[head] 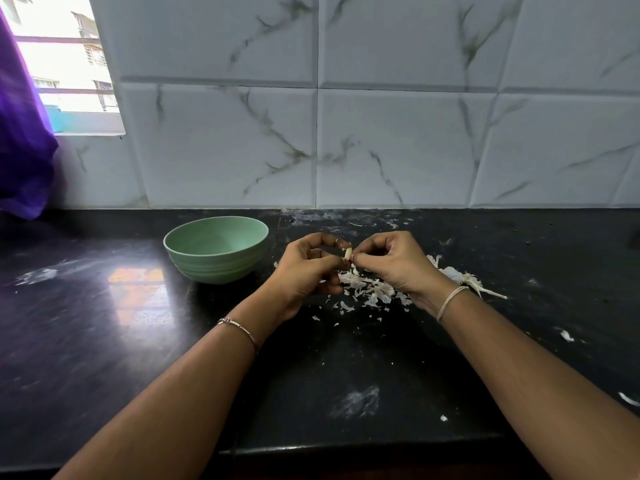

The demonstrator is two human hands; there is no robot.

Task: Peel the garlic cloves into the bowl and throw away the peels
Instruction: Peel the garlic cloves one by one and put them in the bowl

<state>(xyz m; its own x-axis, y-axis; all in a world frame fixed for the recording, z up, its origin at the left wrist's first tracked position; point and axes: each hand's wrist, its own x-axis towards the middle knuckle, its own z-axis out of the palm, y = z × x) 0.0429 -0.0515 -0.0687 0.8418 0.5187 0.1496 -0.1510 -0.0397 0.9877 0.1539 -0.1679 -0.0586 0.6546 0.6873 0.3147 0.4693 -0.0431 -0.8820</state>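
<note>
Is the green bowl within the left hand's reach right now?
Probably yes: the bowl sits close beside the left hand, nothing between, though it and the right hand pinch a garlic clove.

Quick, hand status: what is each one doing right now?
Left hand: fingers curled, pinching the small pale garlic clove.
Right hand: fingers curled, pinching the same clove from the other side.
</note>
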